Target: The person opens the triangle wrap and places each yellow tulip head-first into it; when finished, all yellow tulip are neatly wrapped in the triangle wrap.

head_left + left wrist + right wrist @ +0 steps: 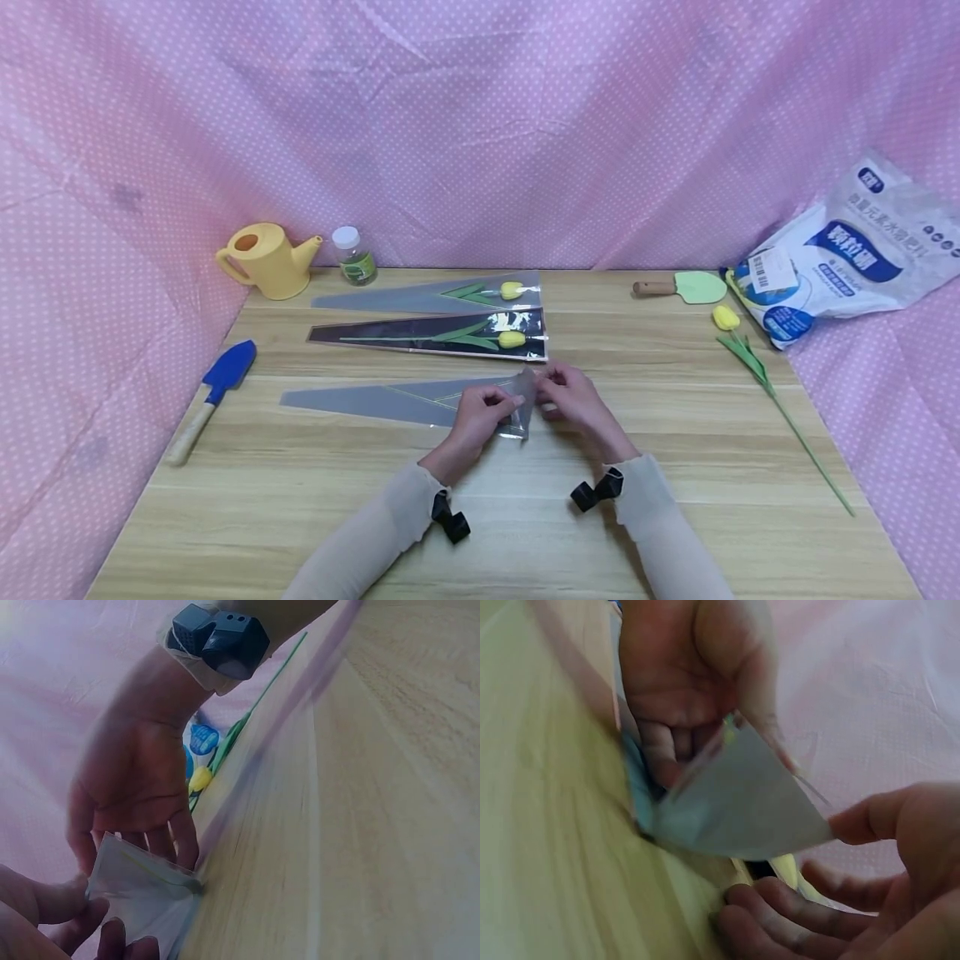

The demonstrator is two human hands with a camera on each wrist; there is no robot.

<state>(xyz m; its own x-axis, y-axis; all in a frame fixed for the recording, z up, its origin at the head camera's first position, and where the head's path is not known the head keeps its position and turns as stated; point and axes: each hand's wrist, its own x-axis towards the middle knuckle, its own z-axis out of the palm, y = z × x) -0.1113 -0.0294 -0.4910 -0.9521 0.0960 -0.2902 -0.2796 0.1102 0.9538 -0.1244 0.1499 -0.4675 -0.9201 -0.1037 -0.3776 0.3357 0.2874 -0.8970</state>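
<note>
A translucent grey flower sleeve [337, 402] with thin yellow lines lies in front of me, its wide end lifted at the right. My left hand [480, 414] pinches that end, thumb uppermost. At the far corner, the fingertips of my right hand [573, 398] pinch the edge of the film. Seen from the right wrist, the raised flap [742, 799] spans the space between both hands. Beyond it lie two filled sleeves, a dark one [375, 337] and a grey one [375, 296], each with a yellow tulip inside.
A loose yellow tulip [726, 317] lies at the right, near a white fertilizer bag [847, 250] and a green trowel [700, 287]. On the left are a blue trowel [228, 365], a yellow watering can [273, 262] and a white-capped jar [356, 258]. Pink dotted cloth [480, 133] surrounds the table.
</note>
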